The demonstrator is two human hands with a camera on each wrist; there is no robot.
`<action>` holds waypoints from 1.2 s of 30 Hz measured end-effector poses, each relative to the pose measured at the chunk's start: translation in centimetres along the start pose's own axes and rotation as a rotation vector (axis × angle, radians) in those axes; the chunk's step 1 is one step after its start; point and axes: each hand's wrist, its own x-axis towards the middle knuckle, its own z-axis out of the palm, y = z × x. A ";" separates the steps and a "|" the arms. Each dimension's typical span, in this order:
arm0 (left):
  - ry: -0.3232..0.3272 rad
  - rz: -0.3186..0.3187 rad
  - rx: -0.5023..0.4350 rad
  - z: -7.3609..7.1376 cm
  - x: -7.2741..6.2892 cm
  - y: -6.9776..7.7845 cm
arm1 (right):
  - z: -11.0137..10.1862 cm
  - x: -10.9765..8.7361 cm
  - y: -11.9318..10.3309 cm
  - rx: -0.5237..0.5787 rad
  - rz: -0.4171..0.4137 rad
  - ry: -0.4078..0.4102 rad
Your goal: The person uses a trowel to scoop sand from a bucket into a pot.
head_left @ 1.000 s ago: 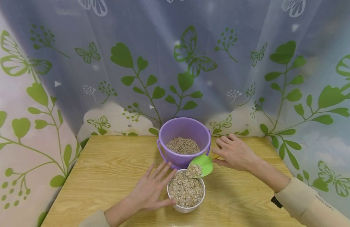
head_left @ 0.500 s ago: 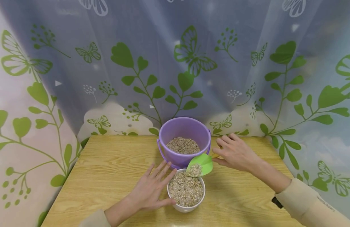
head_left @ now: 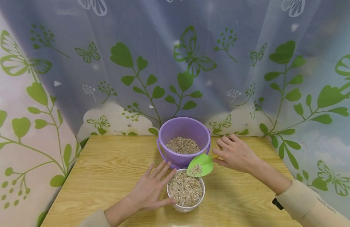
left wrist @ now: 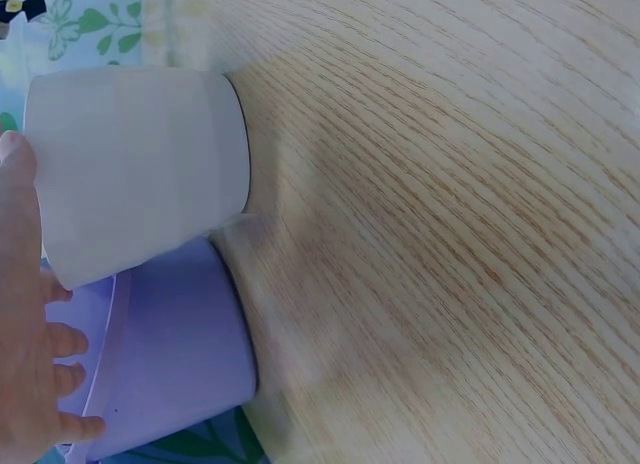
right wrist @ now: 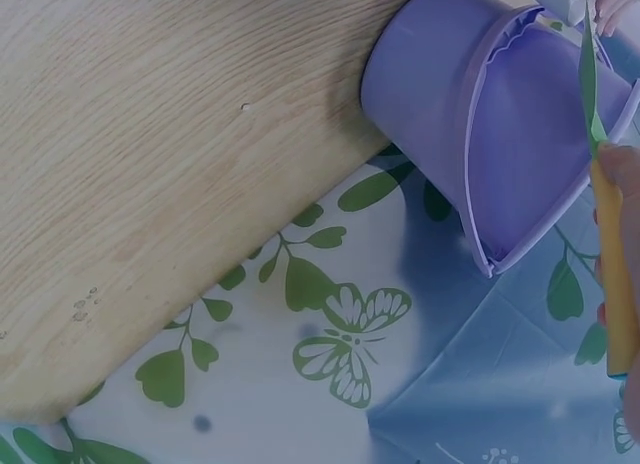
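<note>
A white bowl, heaped with pale oat-like flakes, stands on the table in front of a purple bucket. My left hand lies at the bowl's left side, fingers spread, the thumb at its rim; the left wrist view shows the bowl's wall beside that thumb. With my right hand I grip the yellow handle of a small green shovel. Its blade is tilted over the bowl's back right rim and carries a few flakes. Browner grain covers the bucket's bottom.
The bucket's handle hangs down on its outside. Behind the wooden table hangs a patterned curtain, close to the bucket. A few small crumbs lie on the tabletop in the right wrist view.
The flakes on the shovel's blade have dwindled, sliding off its tip into the bowl, and more bare green shows. Both hands, the bowl and the bucket have stayed nearly still.
</note>
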 end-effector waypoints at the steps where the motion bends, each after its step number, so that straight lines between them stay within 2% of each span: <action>1: 0.000 0.000 -0.001 0.0 0.0 0.0 | 0.0 0.0 -0.1 -0.002 -0.001 0.001; 12: -0.009 -0.002 -0.004 0.1 0.0 -0.1 | 0.2 -0.1 -0.9 -0.044 -0.010 0.081; 21: -0.017 -0.007 -0.006 0.1 0.0 0.0 | 0.2 -0.7 -1.8 -0.078 0.022 0.123; 29: -0.014 -0.007 -0.018 0.1 0.0 0.0 | 0.4 -0.9 -2.1 -0.091 0.009 0.298; 36: -0.021 -0.009 -0.024 0.1 0.0 0.0 | 0.0 -0.5 -1.7 -0.145 -0.027 0.360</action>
